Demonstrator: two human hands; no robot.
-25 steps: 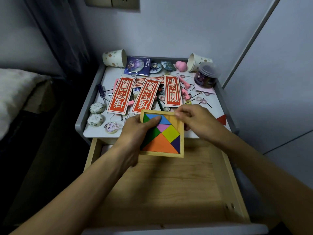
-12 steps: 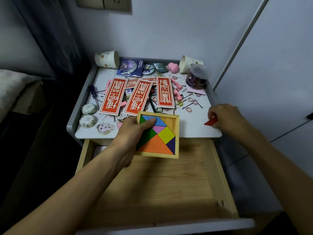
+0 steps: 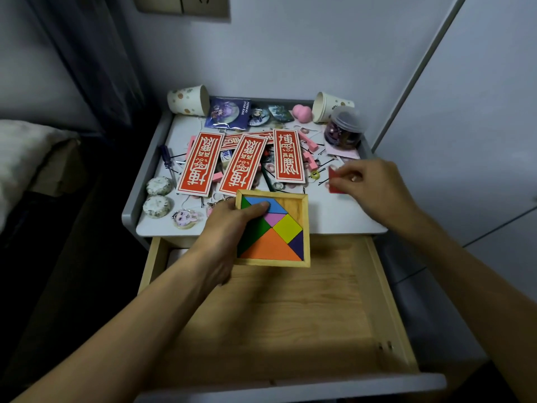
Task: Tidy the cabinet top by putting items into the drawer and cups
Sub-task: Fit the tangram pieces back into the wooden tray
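Tangram tray (image 3: pixel 307 228) overhangs the front edge of the cabinet top (image 3: pixel 337 221) above the open drawer (image 3: pixel 290 315), left hand (image 3: pixel 229 228) gripping its left rim, thumb pinning tiles. Right hand (image 3: pixel 374 190) pinches a red piece (image 3: pixel 334 178) near the right edge. Likely light, stiff wood; loose tiles, keep level.

The drawer (image 3: pixel 290 315) is pale, bare wood with visible grain. The puzzle tray (image 3: pixel 297 203) has a wooden frame and pieces painted in flat, matt colours, as is the red piece (image 3: pixel 333 186). The cabinet top (image 3: pixel 334 219) looks smooth and matt. The cups (image 3: pixel 189 100) look like paper; the red strips (image 3: pixel 200 164), printed card; the jar (image 3: pixel 344 128), clear plastic.
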